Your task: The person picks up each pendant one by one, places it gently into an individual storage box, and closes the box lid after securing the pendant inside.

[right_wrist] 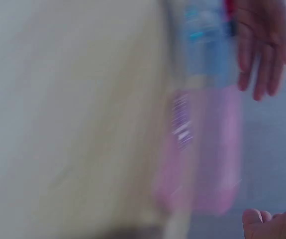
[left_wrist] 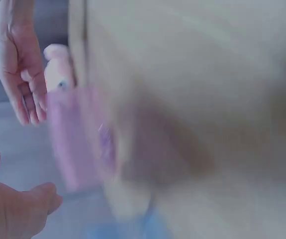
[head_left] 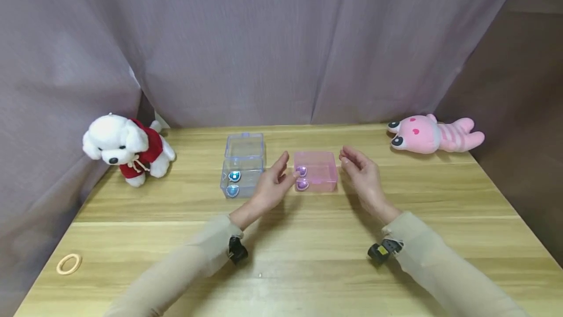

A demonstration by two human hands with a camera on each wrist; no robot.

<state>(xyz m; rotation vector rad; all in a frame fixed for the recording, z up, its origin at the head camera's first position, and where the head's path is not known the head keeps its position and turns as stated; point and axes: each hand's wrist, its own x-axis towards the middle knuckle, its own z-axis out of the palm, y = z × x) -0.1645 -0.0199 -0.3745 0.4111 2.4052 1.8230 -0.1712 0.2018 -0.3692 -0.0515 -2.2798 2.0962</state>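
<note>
A small pink translucent box [head_left: 323, 173] stands on the table with two purple shell-shaped gems [head_left: 302, 184] at its left side. My left hand [head_left: 273, 185] hovers by the box's left edge, fingers extended and thumb pointing at it. To the right of the box my right hand [head_left: 364, 179] hangs with loosely bent fingers and nothing in them. Both wrist views are blurred, and in them the hands look apart from the box. Left of it, a clear blue box [head_left: 248, 180] has its lid tipped back, with two blue shell-shaped gems [head_left: 234, 176] at its left side.
A white plush dog [head_left: 112, 136] in a red top sits at the back left. At the back right lies a pink plush toy [head_left: 424, 136]. A wooden ring [head_left: 69, 264] rests at the front left. Grey curtain [head_left: 246, 48] hangs behind the table.
</note>
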